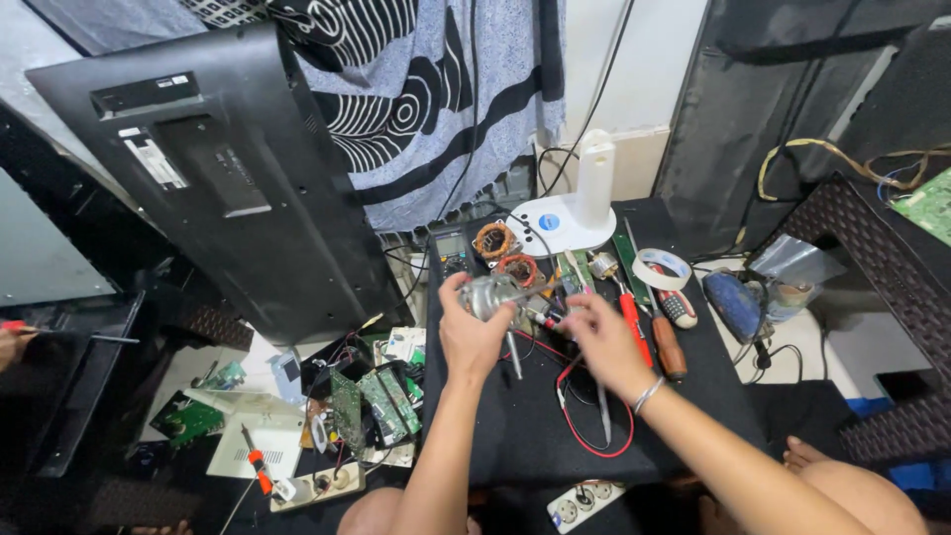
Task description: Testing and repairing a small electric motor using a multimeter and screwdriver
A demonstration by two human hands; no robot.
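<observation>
My left hand (469,335) grips a small grey metal motor (488,295) with a shaft sticking out, held above a black work mat (515,436). My right hand (601,337) is just right of the motor, fingers pinched near the motor's wires (547,319); whether it holds something small is unclear. A red wire loop (580,416) lies on the mat under the hands. Two copper-wound coils (494,241) lie behind the motor.
A white fan base with post (584,203), a multimeter (452,253), screwdrivers (664,337), a tape roll (661,267) sit at the back of the mat. A black television back panel (228,178) leans left. Circuit boards (376,401) and a power strip (584,500) lie below.
</observation>
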